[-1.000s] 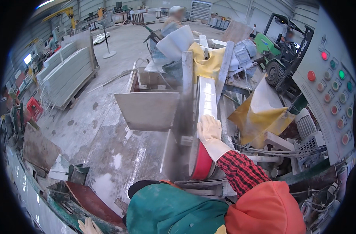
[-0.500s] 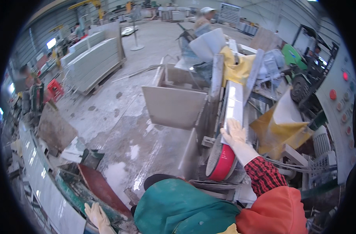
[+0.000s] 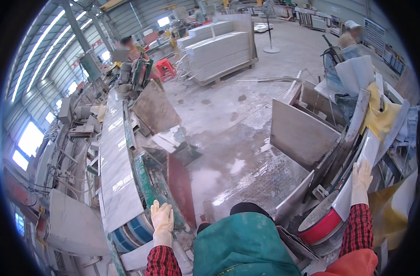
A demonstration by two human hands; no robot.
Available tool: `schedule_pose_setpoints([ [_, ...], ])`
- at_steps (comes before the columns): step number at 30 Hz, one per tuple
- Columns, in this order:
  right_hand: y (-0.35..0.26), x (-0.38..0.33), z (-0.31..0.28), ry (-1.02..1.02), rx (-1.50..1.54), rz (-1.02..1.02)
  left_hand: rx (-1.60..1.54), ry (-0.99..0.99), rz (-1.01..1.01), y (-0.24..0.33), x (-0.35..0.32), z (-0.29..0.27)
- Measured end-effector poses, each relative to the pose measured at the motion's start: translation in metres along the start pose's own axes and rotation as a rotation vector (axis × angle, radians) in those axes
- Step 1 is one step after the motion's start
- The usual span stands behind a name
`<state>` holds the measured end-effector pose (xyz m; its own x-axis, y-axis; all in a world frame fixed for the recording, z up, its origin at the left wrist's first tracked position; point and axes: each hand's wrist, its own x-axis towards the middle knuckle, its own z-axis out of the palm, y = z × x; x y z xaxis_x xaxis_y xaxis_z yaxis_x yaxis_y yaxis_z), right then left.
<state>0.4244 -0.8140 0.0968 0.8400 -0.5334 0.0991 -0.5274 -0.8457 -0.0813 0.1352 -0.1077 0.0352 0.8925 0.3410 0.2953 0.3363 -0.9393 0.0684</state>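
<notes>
In a cream rubber glove, my left hand (image 3: 162, 221) is open, fingers pointing away from me. It lies by the near end of a green metal frame (image 3: 144, 186), close to a blue roller (image 3: 135, 233); whether it touches the frame I cannot tell. A long glossy pale slab (image 3: 118, 184) stretches forward beside it. My right hand (image 3: 361, 180), gloved alike, rests flat and open on a glossy white strip (image 3: 344, 198). That strip runs along a narrow conveyor, and its near end meets a red-sided roller (image 3: 321, 227).
A grey board (image 3: 302, 133) stands left of the conveyor; yellow sheeting (image 3: 380, 112) drapes over its far part. A reddish board (image 3: 180, 188) leans near my left hand. Stacked slabs (image 3: 219, 55) stand farther off. Two people (image 3: 350, 34) (image 3: 135, 48) are in the background.
My view has swung left, so things sit farther right. My left hand shows more fully, with its sleeve. More white strip shows between my right hand and the red-sided roller.
</notes>
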Motion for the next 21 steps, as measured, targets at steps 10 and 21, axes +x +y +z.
schedule_pose_setpoints([
  [10, 0.013, 0.029, 0.019, 0.094, -0.015, 0.001, 0.006, 0.053, -0.019, 0.009, -0.002, -0.005],
  [21, 0.033, -0.092, 0.036, 0.185, 0.051, -0.192, -0.076, 0.120, 0.001, 0.005, -0.003, -0.015],
])
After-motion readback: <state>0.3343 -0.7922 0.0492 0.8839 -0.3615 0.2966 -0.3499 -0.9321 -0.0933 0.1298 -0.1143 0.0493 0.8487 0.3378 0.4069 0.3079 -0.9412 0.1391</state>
